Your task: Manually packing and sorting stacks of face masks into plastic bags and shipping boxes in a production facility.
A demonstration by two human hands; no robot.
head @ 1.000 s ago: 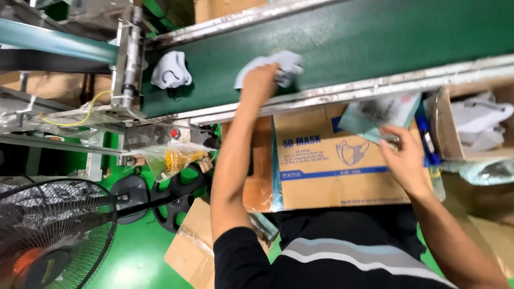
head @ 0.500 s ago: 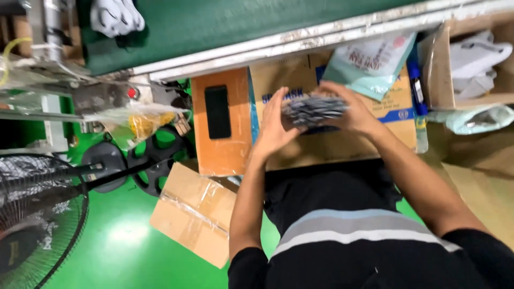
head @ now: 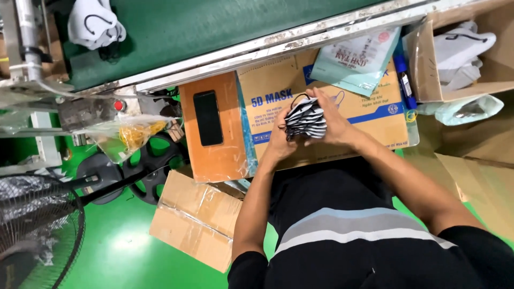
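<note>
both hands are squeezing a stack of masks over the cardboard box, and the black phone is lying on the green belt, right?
Not quite. The head view shows the phone lying on the orange board beside the box, not on the belt. The rest holds: left hand and right hand press the mask stack over the box.

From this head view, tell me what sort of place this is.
Most likely a face-mask packing line in a factory. A green conveyor belt carries a loose white mask, both hands square up a stack of masks, and cardboard cartons sit around the painted green floor.
</note>
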